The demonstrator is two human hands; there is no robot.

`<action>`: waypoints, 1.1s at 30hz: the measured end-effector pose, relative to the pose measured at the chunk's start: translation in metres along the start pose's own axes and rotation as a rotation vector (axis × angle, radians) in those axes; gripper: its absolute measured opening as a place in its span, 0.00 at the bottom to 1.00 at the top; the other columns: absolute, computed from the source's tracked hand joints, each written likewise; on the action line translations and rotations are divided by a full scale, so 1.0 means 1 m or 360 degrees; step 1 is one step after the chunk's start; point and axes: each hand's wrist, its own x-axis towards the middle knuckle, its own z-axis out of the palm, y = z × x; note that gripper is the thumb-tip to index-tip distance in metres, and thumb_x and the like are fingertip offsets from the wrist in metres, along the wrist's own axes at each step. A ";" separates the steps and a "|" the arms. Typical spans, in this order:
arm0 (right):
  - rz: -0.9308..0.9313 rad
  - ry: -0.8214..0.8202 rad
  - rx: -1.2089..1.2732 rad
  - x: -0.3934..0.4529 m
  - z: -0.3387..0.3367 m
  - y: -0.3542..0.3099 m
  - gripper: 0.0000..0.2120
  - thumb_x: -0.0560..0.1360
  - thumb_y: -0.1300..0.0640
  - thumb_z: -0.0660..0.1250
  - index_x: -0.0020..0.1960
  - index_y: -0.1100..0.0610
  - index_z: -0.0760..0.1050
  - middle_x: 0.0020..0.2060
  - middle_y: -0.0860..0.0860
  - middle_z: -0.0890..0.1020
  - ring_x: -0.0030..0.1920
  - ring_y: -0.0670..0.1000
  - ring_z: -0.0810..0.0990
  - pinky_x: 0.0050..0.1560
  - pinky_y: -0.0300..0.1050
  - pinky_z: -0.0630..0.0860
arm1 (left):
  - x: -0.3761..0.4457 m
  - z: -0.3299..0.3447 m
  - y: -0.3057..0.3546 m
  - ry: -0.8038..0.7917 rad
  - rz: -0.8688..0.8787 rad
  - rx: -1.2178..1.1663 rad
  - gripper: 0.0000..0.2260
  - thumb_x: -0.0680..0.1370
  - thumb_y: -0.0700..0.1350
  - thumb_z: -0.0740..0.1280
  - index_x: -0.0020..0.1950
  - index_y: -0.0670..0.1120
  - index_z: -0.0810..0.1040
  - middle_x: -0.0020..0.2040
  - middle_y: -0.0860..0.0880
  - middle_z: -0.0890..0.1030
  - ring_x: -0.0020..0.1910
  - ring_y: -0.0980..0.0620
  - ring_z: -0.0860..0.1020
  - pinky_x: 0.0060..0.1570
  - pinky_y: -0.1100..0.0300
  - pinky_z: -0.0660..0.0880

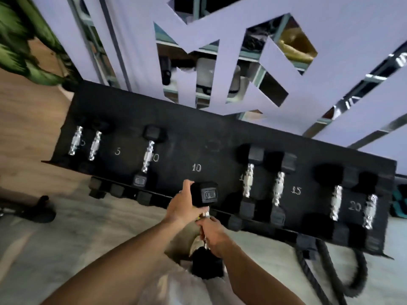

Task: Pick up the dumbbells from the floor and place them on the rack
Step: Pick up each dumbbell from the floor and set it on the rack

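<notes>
Concrete floor (66, 238) underlies black rack (198, 133); both hands' fingers seemingly clamp dumbbell (206, 194).

Even, fairly bright indoor light fills the scene, with no single source in view. The chrome dumbbell handles (147, 155) on the black dumbbell rack (220, 137) carry sharp white glare, while their black heads sink into near-featureless dark. Motion blur smears the green foliage (26, 40) at upper left and the mirrored strips (352, 102) at right. Wide-angle distortion tilts and bends straight lines near the edges. The overall picture is soft.
</notes>
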 end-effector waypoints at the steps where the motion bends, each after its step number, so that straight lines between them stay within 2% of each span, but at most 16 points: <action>1: 0.0014 -0.0001 0.0000 0.005 0.007 -0.011 0.05 0.74 0.62 0.66 0.40 0.56 0.77 0.23 0.49 0.73 0.23 0.47 0.70 0.25 0.41 0.65 | 0.012 -0.009 -0.003 -0.0029 -0.0015 0.0020 0.35 0.66 0.57 0.79 0.64 0.54 0.61 0.56 0.52 0.80 0.54 0.48 0.81 0.51 0.52 0.78; 5: 0.0001 0.0044 -0.0010 0.030 0.037 -0.046 0.06 0.73 0.63 0.65 0.37 0.57 0.76 0.24 0.51 0.72 0.24 0.49 0.69 0.26 0.42 0.66 | 0.061 -0.040 -0.019 -0.0152 -0.0007 0.0053 0.37 0.65 0.59 0.78 0.66 0.54 0.61 0.56 0.50 0.80 0.54 0.48 0.81 0.54 0.51 0.79; 8: -0.0014 0.0088 -0.0041 0.050 0.061 -0.079 0.03 0.73 0.63 0.67 0.41 0.58 0.76 0.25 0.52 0.72 0.25 0.49 0.68 0.27 0.42 0.66 | 0.099 -0.068 -0.039 -0.0291 0.0019 -0.0026 0.38 0.68 0.55 0.78 0.71 0.56 0.59 0.59 0.51 0.80 0.57 0.50 0.80 0.57 0.53 0.78; 10: -0.0015 0.0130 -0.0019 0.059 0.074 -0.101 0.02 0.73 0.62 0.67 0.42 0.58 0.75 0.26 0.52 0.71 0.25 0.49 0.68 0.26 0.42 0.65 | 0.120 -0.088 -0.052 -0.0367 -0.0011 -0.0052 0.37 0.70 0.53 0.76 0.73 0.58 0.59 0.56 0.53 0.80 0.55 0.52 0.80 0.57 0.54 0.77; 13: 0.0037 0.0201 0.0053 0.075 0.097 -0.131 0.03 0.73 0.63 0.66 0.42 0.57 0.75 0.26 0.51 0.71 0.27 0.48 0.68 0.27 0.41 0.66 | 0.152 -0.115 -0.073 -0.0469 -0.0090 -0.0026 0.29 0.73 0.54 0.73 0.71 0.57 0.65 0.54 0.54 0.80 0.53 0.53 0.80 0.56 0.56 0.77; 18: 0.0133 0.0228 0.0101 0.098 0.120 -0.169 0.05 0.75 0.61 0.67 0.41 0.56 0.72 0.28 0.51 0.71 0.26 0.49 0.68 0.27 0.40 0.66 | 0.191 -0.147 -0.093 -0.0630 -0.0120 0.0005 0.17 0.76 0.53 0.71 0.63 0.54 0.74 0.49 0.55 0.80 0.49 0.55 0.80 0.50 0.60 0.76; 25: 0.0187 0.0253 0.0196 0.132 0.140 -0.192 0.04 0.75 0.62 0.66 0.43 0.56 0.72 0.28 0.51 0.70 0.26 0.48 0.68 0.28 0.41 0.67 | 0.226 -0.168 -0.115 -0.0555 -0.0257 -0.0037 0.09 0.75 0.51 0.71 0.54 0.52 0.79 0.45 0.57 0.80 0.47 0.55 0.80 0.50 0.60 0.76; 29: 0.0245 0.0200 0.0242 0.148 0.151 -0.197 0.03 0.75 0.61 0.65 0.49 0.57 0.75 0.30 0.51 0.72 0.30 0.48 0.70 0.33 0.42 0.69 | 0.238 -0.174 -0.123 -0.0492 -0.0317 -0.0033 0.07 0.76 0.51 0.71 0.52 0.52 0.79 0.43 0.56 0.82 0.44 0.58 0.80 0.41 0.63 0.73; 33: 0.0304 0.0152 0.0303 0.163 0.164 -0.199 0.02 0.75 0.62 0.65 0.47 0.58 0.73 0.30 0.51 0.71 0.31 0.49 0.69 0.34 0.43 0.68 | 0.248 -0.178 -0.131 -0.0422 -0.0404 0.0026 0.08 0.75 0.52 0.71 0.51 0.52 0.78 0.42 0.56 0.81 0.42 0.60 0.78 0.40 0.63 0.73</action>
